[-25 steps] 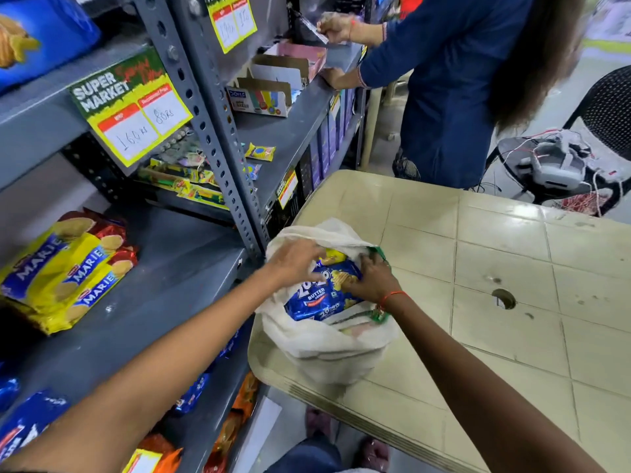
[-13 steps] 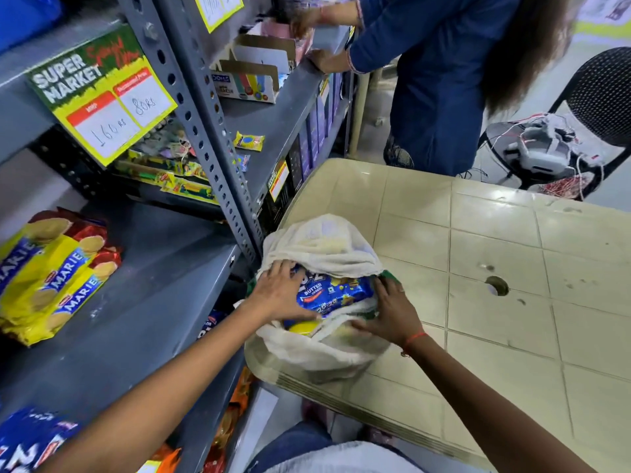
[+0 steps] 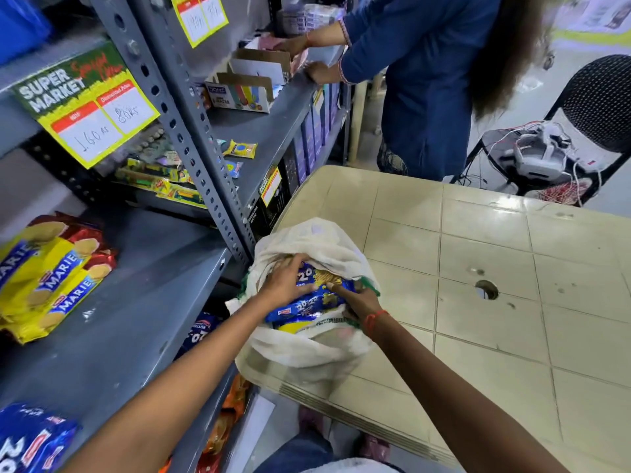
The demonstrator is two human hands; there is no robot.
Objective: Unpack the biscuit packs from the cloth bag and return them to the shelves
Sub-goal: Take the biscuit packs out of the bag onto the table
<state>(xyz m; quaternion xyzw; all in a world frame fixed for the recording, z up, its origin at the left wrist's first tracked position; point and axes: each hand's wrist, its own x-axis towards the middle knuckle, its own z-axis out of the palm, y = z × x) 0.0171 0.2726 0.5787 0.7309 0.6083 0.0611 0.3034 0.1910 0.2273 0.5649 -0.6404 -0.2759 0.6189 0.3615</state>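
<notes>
On the left, the shelf (image 3: 136, 302) holds yellow Marie packs (image 3: 51, 281). The left hand (image 3: 286, 281) curls its grip over the blue biscuit packs (image 3: 307, 303), seemingly round their far edge, in the mouth of the cloth bag (image 3: 307, 353) at the bench's (image 3: 478, 336) near-left corner. The right hand's (image 3: 362, 302) grip pinches their right end. A second pack has surfaced since a second ago, so lifting out looks close.

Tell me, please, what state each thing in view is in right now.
cloth bag, mouth open, lying on the table corner.
blue biscuit packs, in the bag's mouth, held from both sides.
left hand, grips the packs.
right hand, pinches the packs' right end.
Marie packs, stacked on the grey shelf.
</notes>
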